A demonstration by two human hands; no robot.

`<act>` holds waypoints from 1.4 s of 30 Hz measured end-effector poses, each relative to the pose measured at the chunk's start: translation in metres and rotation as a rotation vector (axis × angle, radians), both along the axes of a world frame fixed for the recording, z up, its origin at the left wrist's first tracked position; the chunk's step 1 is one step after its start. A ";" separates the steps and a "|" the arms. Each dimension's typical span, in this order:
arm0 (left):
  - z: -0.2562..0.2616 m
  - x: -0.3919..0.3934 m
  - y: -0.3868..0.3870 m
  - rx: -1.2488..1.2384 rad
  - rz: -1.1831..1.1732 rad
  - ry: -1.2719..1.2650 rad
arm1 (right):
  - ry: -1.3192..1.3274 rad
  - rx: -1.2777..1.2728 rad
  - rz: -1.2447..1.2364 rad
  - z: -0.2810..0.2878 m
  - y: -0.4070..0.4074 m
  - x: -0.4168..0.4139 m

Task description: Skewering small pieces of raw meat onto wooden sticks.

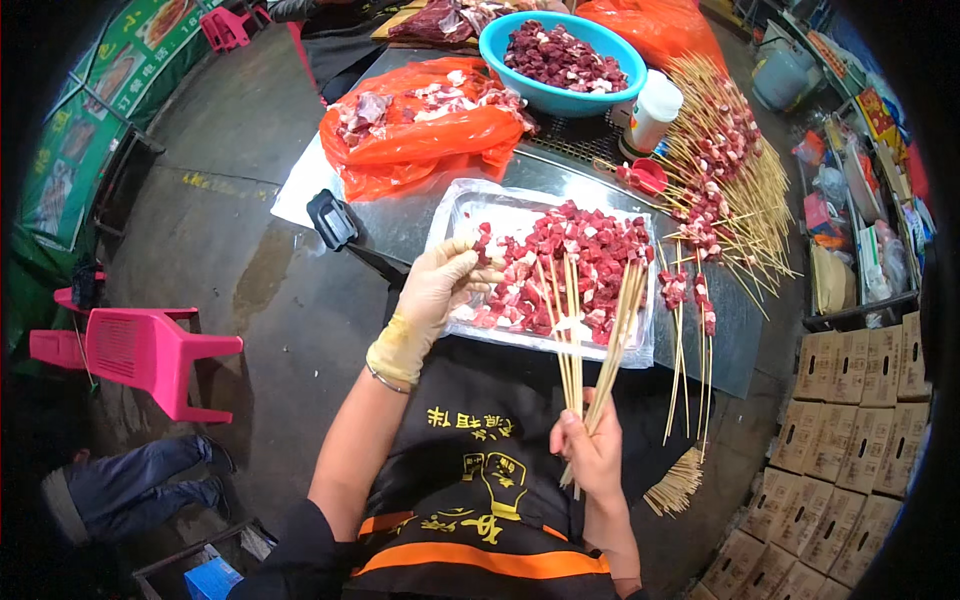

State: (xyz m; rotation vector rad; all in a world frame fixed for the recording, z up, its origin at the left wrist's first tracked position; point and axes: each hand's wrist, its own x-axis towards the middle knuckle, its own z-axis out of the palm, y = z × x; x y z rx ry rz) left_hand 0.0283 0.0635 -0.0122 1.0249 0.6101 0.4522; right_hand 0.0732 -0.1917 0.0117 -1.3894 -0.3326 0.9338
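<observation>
My left hand (442, 277), in a pale glove, pinches a small piece of red meat (484, 238) at the left side of a plastic-lined metal tray (639, 341). Diced red and white meat (577, 244) fills much of that tray. Bare, my right hand (592, 442) grips a fanned bundle of wooden skewers (611, 367) near their lower ends; their upper ends reach over the meat. Right of the tray, several skewers with meat (703, 304) lie with their bare ends past the table edge. Beyond them is a large pile of meat skewers (720, 150).
Behind the tray are a red plastic bag of meat (427, 150), a blue basin of diced meat (499, 71) and a white shaker bottle (652, 112). A black device (332, 220) sits at the metal table's left corner. Stacked cartons (840, 420) stand right; a pink chair (142, 352) stands left.
</observation>
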 end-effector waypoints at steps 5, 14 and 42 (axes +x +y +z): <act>0.002 -0.004 -0.014 -0.476 -0.018 -0.346 | 0.121 0.027 0.004 -0.009 0.010 -0.010; -0.003 0.002 -0.023 -0.401 0.065 -0.256 | -0.193 -0.121 0.080 -0.006 0.011 -0.011; -0.001 0.001 -0.032 -0.444 0.014 -0.325 | -0.298 -0.178 0.043 0.001 0.007 -0.009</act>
